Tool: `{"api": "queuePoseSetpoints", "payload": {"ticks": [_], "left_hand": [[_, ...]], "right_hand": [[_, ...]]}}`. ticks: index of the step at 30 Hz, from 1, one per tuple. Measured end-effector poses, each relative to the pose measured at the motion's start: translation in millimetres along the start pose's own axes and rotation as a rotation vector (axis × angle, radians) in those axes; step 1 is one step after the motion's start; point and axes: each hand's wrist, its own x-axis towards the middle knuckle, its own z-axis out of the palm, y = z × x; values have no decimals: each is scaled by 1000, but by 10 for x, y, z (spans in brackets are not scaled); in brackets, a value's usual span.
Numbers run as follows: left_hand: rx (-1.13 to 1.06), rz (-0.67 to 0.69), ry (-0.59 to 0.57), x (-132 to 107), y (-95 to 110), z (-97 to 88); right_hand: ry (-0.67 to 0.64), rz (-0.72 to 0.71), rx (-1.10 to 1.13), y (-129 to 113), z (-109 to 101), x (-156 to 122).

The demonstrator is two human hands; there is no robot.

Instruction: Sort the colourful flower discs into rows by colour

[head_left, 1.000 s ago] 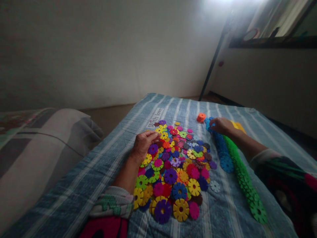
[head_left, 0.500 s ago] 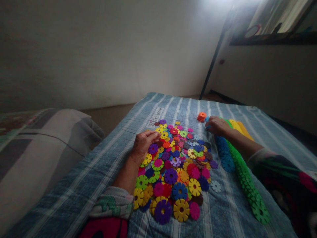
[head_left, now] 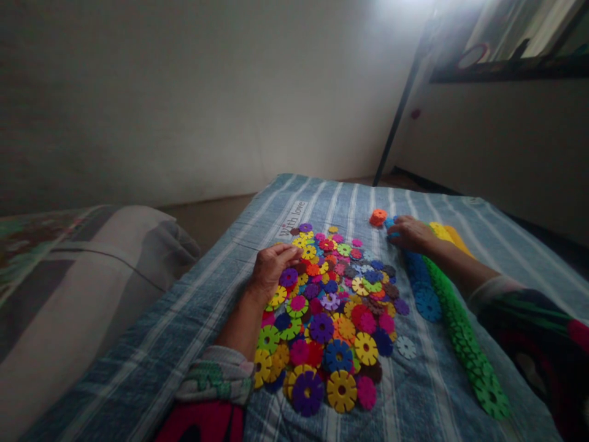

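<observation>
A loose pile of notched plastic discs (head_left: 330, 301) in many colours lies on the striped cloth. At its far left edge rests my left hand (head_left: 272, 267), thumb and fingers pressed together by some yellow discs; what is between them, if anything, is hidden. My right hand (head_left: 414, 234) is at the far end of a row of overlapping blue discs (head_left: 427, 302), its bent fingers closed on a blue disc (head_left: 392, 222). Just left of those fingertips sits a short orange stack of discs (head_left: 378, 217). A long green row of discs (head_left: 469, 350) runs under my right forearm.
Yellow discs (head_left: 442, 231) and an orange-yellow row (head_left: 459, 240) lie beyond my right forearm. One pale grey disc (head_left: 406, 347) is apart from the pile. A draped cushion-like shape (head_left: 115, 276) stands at the left. Behind the cloth (head_left: 221, 270) rises a wall (head_left: 207, 110).
The whole view has shifted slightly, so everything appears a little further right. Both hands keep nearly the same places, the right still at the blue discs.
</observation>
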Motion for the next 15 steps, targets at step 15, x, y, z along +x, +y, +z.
{"api": "queuePoseSetpoints", "payload": {"ticks": [15], "left_hand": [[366,228,70,21,22,14]], "right_hand": [[259,-461,581,-1908,-316,-1715]]}}
